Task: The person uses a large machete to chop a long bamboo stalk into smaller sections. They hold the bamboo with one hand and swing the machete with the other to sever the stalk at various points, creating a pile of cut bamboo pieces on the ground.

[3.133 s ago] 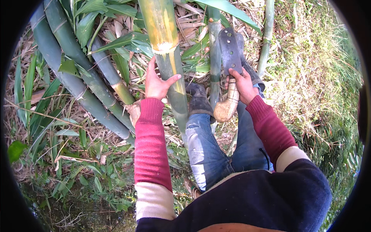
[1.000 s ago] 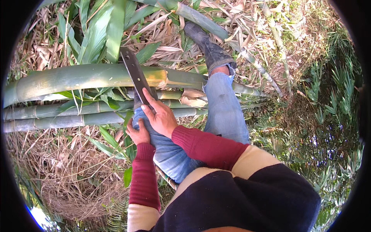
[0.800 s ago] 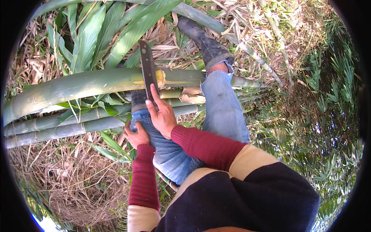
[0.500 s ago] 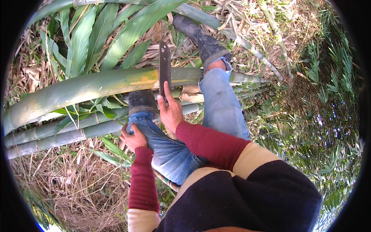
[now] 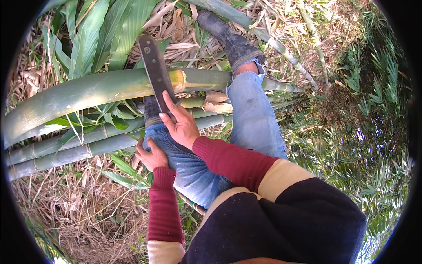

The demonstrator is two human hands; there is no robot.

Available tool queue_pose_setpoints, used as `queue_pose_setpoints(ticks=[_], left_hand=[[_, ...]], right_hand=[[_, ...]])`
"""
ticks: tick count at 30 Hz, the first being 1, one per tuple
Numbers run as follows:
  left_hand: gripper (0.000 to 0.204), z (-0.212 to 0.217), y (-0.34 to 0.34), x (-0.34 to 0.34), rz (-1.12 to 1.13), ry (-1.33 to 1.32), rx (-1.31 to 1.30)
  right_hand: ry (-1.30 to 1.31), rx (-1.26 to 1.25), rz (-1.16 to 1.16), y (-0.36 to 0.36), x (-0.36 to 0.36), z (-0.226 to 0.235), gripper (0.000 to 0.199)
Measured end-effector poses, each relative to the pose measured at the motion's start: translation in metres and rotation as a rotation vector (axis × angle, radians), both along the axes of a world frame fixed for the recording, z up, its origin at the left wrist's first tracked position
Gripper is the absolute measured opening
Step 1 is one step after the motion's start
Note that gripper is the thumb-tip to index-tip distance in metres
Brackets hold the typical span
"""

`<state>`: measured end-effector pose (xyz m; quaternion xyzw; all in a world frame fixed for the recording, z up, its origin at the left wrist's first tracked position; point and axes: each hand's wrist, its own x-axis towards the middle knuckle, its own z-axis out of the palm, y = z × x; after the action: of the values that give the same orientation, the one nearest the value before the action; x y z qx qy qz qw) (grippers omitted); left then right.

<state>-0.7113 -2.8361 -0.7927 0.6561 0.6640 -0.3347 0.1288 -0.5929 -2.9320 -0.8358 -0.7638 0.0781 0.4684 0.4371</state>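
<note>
My right hand [image 5: 182,128] holds a machete with a broad dark blade [image 5: 154,61], its index finger stretched along the metal. The handle is hidden in the hand. Leaning to the upper left, the blade crosses a thick green bamboo stalk [image 5: 88,96]; whether it touches the stalk I cannot tell. Just right of the blade, the stalk has a yellowish ring with pale scraped patches [image 5: 178,80]. My left hand [image 5: 152,156] rests against my left jeans leg [image 5: 184,163] near the knee, fingers spread, with nothing in it.
Below the thick stalk lie thinner bamboo stalks [image 5: 52,163]. Broad green leaves [image 5: 90,39] stand beyond it. A dark boot [image 5: 228,39] is planted on the far side, right of the blade. Dry leaf litter [image 5: 101,220] covers the ground; foliage [image 5: 369,132] fills the right.
The machete and right hand have moved left along the stalk, and the blade has tipped to the upper left, uncovering the yellowish ring. A large leaf has shifted left. My left hand stays nearly still.
</note>
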Motion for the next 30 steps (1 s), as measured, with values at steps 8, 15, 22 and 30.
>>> queue_pose_setpoints(ticks=[8, 15, 22, 30], left_hand=[[0.05, -0.001, 0.002, -0.011, 0.003, 0.005, -0.004], [0.05, -0.001, -0.003, -0.01, 0.042, -0.003, 0.013], [0.048, -0.002, -0.013, -0.006, 0.078, -0.009, 0.012], [0.048, -0.002, -0.023, -0.018, 0.091, -0.019, 0.016]], right_hand=[[-0.14, 0.095, 0.139, -0.031, 0.046, -0.004, 0.059], [0.058, 0.059, 0.185, -0.064, 0.071, -0.016, 0.056], [0.261, 0.0, 0.149, -0.06, 0.083, -0.021, 0.054], [0.35, 0.068, 0.218, -0.064, 0.11, -0.034, 0.052]])
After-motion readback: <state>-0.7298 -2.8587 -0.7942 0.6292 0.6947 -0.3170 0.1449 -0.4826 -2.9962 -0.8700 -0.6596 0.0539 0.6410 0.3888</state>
